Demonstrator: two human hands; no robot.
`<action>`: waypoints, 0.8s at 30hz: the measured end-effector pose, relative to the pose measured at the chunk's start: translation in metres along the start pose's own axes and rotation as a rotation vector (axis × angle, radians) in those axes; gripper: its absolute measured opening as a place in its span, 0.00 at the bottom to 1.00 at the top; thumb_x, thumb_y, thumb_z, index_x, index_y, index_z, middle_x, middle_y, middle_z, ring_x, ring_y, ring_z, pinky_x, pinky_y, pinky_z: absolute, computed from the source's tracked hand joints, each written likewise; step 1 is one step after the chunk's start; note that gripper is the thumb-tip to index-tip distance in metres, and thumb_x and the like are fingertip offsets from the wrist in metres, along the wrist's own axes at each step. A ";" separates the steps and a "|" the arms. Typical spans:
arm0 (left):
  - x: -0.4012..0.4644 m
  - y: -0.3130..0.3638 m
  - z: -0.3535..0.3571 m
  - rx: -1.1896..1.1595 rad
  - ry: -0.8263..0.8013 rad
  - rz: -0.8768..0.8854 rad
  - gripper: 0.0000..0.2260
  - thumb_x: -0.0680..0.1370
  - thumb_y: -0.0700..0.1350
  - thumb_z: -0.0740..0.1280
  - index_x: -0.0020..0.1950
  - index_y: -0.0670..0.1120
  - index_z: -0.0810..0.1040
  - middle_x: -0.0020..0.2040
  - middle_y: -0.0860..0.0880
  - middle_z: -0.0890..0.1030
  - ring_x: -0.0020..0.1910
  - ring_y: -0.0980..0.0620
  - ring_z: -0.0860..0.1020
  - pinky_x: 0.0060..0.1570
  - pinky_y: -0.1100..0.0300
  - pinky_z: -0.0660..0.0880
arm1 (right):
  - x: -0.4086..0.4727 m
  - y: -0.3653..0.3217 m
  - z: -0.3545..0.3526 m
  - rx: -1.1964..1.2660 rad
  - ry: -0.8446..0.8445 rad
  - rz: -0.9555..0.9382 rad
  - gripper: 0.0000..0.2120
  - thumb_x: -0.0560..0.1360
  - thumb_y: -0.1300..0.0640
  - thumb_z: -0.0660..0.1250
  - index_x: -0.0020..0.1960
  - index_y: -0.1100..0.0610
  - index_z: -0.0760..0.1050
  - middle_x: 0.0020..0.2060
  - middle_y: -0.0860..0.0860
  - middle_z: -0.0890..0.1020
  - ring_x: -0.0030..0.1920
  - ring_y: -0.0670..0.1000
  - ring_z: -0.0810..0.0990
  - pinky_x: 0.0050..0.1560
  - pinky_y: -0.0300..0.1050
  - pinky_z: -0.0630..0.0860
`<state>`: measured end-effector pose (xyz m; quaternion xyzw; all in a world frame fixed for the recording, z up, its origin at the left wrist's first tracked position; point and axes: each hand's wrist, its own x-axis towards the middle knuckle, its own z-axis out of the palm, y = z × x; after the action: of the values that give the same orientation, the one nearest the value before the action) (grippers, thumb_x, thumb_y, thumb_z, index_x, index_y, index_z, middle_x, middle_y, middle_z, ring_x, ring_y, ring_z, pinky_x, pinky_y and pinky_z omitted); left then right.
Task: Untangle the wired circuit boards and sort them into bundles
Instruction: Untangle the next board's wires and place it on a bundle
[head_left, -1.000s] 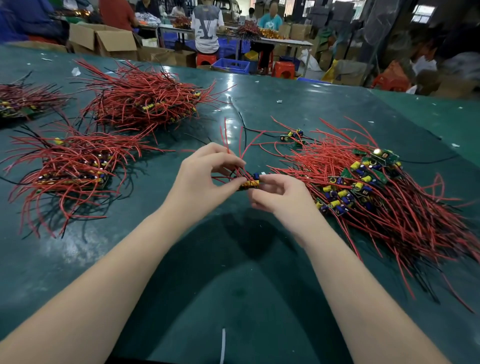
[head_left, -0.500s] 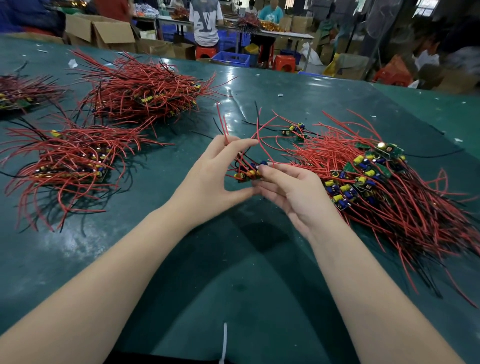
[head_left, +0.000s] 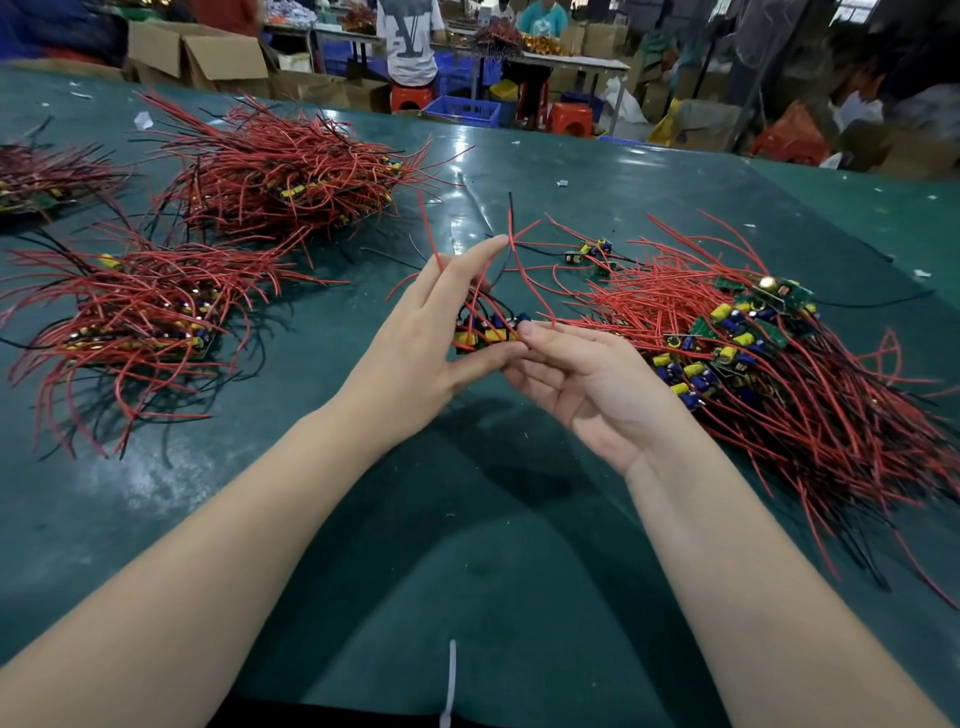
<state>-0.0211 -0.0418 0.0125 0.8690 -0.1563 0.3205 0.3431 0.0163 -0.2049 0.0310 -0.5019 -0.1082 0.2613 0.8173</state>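
Circuit boards half-hidden, left hand

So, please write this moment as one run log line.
left hand: holds boards | right hand: pinches boards | unsorted pile: right | bundles: left

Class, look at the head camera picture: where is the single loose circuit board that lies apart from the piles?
The loose circuit board lies alone on the green table, beyond the right hand, just left of the big right-hand pile.
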 end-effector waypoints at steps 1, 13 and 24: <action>0.000 0.000 0.000 -0.006 0.005 0.002 0.30 0.75 0.55 0.68 0.75 0.52 0.61 0.55 0.55 0.69 0.56 0.64 0.68 0.61 0.70 0.64 | 0.000 -0.001 0.001 0.015 -0.005 -0.001 0.03 0.68 0.64 0.69 0.41 0.62 0.78 0.31 0.54 0.83 0.33 0.48 0.83 0.38 0.39 0.80; 0.001 0.007 0.002 -0.091 0.101 0.039 0.20 0.82 0.53 0.52 0.70 0.45 0.67 0.56 0.61 0.67 0.56 0.65 0.66 0.61 0.70 0.61 | -0.002 0.001 0.004 0.115 -0.061 0.011 0.05 0.64 0.61 0.70 0.33 0.59 0.84 0.35 0.56 0.85 0.37 0.50 0.85 0.39 0.38 0.80; 0.001 0.010 0.004 -0.269 0.162 -0.030 0.15 0.83 0.47 0.52 0.69 0.49 0.66 0.50 0.54 0.72 0.45 0.60 0.71 0.50 0.68 0.69 | -0.008 -0.004 0.011 0.205 -0.128 -0.010 0.08 0.67 0.60 0.68 0.33 0.59 0.84 0.35 0.54 0.85 0.39 0.49 0.85 0.40 0.37 0.80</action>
<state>-0.0235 -0.0518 0.0163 0.7888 -0.1565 0.3605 0.4726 0.0060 -0.2025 0.0403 -0.3973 -0.1353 0.2987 0.8571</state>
